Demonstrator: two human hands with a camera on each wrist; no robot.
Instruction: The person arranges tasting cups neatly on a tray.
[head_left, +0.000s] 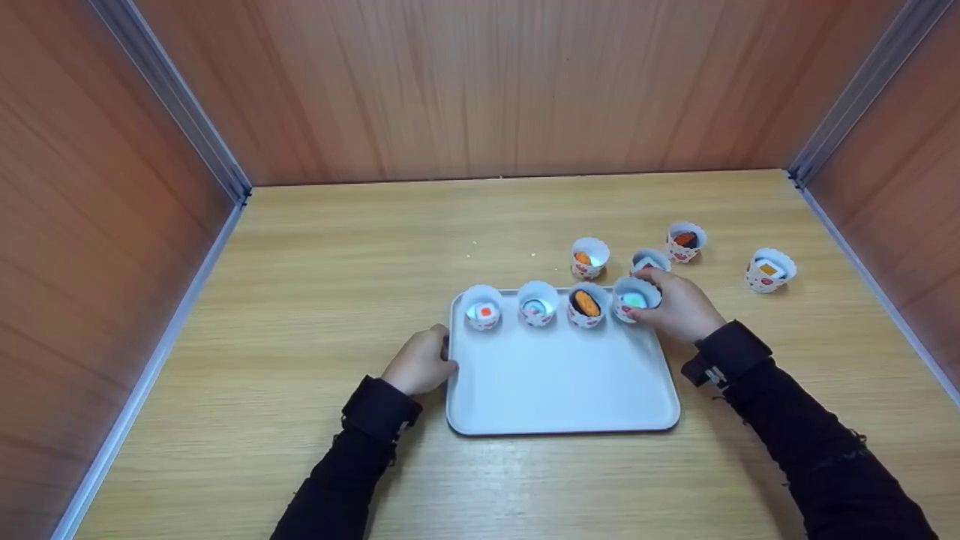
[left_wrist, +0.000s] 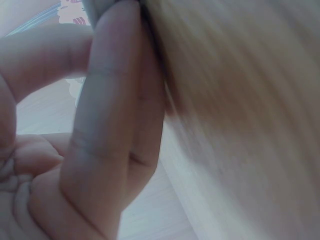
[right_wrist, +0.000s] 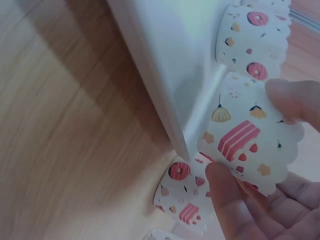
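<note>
Right fingers (right_wrist: pixel 226 200) pinch printed cup (right_wrist: pixel 250 134) between them.

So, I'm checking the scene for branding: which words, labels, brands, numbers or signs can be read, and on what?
None can be read in any view.
The cup in the right hand shows only printed pictures, including a pink cake slice.
The tray shows no readable lettering.
</note>
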